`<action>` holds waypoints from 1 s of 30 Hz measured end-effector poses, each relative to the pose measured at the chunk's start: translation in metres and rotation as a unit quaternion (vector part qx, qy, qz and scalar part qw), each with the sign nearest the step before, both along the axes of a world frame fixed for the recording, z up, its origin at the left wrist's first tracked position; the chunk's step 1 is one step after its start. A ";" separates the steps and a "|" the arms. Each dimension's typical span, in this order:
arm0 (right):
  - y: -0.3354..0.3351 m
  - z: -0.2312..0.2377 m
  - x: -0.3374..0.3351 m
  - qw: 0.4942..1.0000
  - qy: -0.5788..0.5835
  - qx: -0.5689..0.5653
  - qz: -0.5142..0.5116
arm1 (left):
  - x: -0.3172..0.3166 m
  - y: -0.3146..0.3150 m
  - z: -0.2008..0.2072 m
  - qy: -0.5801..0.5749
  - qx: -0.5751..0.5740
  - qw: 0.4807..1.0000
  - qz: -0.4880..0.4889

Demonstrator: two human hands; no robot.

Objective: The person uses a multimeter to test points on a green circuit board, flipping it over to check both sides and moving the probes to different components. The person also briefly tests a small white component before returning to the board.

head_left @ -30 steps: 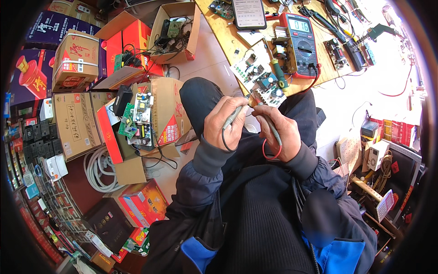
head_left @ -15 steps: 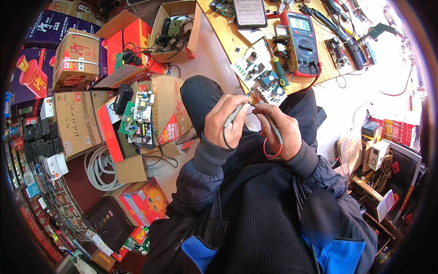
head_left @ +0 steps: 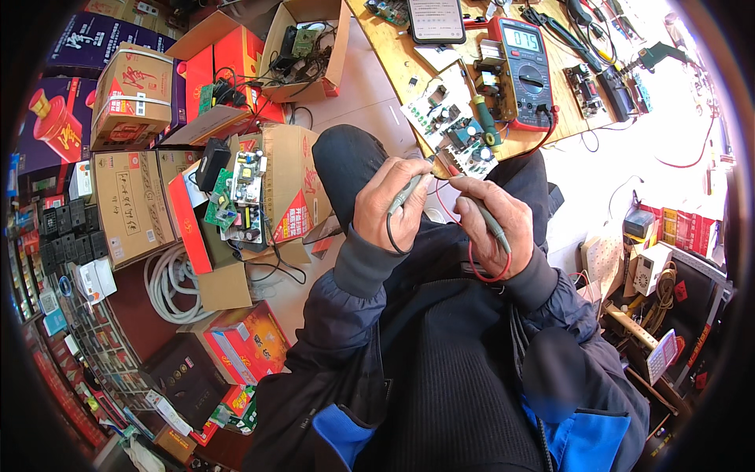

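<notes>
My left hand (head_left: 387, 208) is closed round a grey test probe (head_left: 403, 196) with a black lead. In my right hand (head_left: 503, 212) is another grey test probe (head_left: 493, 224), with a red lead looping below it. Both hands are over my lap, a little apart, at the near edge of the circuit board (head_left: 469, 145); whether the tips touch it I cannot tell. This board carries capacitors and other parts and lies by the table edge. Beyond it stands a red multimeter (head_left: 530, 79) with leads plugged in and a lit reading.
A green-handled screwdriver (head_left: 485, 122) lies beside the board. On the wooden table (head_left: 389, 49) are a phone (head_left: 437, 22) and another small board (head_left: 583, 86). To my left, an opened carton (head_left: 287, 161) has boards and a black adapter on it; a coiled white hose (head_left: 169, 287) lies below.
My right hand has shifted right and slightly away from the left one, and its red lead hangs in a wider loop. The multimeter's reading has changed. My left hand has hardly moved.
</notes>
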State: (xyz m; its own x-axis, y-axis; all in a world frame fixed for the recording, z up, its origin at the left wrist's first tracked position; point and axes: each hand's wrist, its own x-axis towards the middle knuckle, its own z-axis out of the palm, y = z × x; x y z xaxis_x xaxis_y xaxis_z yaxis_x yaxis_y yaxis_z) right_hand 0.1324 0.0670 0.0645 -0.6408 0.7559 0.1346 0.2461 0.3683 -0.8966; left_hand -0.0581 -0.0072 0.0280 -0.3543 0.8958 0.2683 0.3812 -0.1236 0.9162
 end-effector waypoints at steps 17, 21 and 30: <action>-0.002 -0.019 -0.006 0.997 -0.049 -0.026 -0.057 | -0.001 0.001 0.000 0.003 0.006 1.000 -0.003; -0.003 -0.019 -0.006 0.997 -0.047 -0.029 -0.061 | -0.001 0.001 -0.001 0.003 0.005 1.000 -0.004; -0.004 -0.018 -0.006 0.996 -0.047 -0.040 -0.065 | -0.002 0.000 0.000 -0.002 0.000 1.000 -0.009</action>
